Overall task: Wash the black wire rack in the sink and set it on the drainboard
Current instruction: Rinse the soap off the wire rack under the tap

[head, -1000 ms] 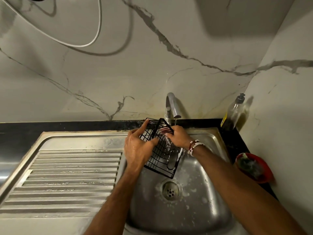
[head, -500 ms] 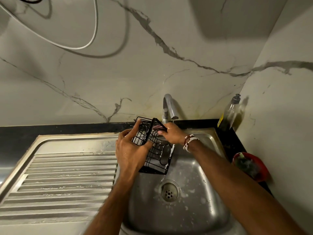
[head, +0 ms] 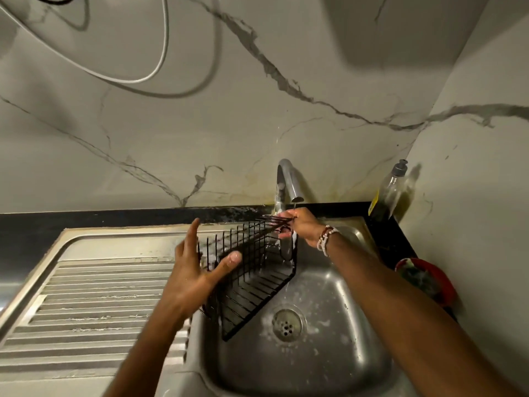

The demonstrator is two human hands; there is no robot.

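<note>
The black wire rack (head: 252, 276) hangs tilted over the steel sink (head: 329, 348), its far end up under the tap (head: 289, 181). My right hand (head: 300, 224), with bead bracelets at the wrist, grips that far upper corner under the running water. My left hand (head: 197, 270) is spread with straight fingers at the rack's left side, the thumb lying against the wires. The ribbed drainboard (head: 86, 305) lies to the left of the sink. Foam spots the basin around the drain (head: 286, 325).
A dish soap bottle (head: 388, 193) stands at the back right corner on the black counter. A red bowl (head: 426, 279) with a scrubber sits right of the sink. Marble wall rises close behind the tap, with a white cable (head: 143, 78) looping high on it.
The rack has been turned and swung out longer over the basin. My left hand has let go of its grip and spread open beside it. My right hand stays on the far corner.
</note>
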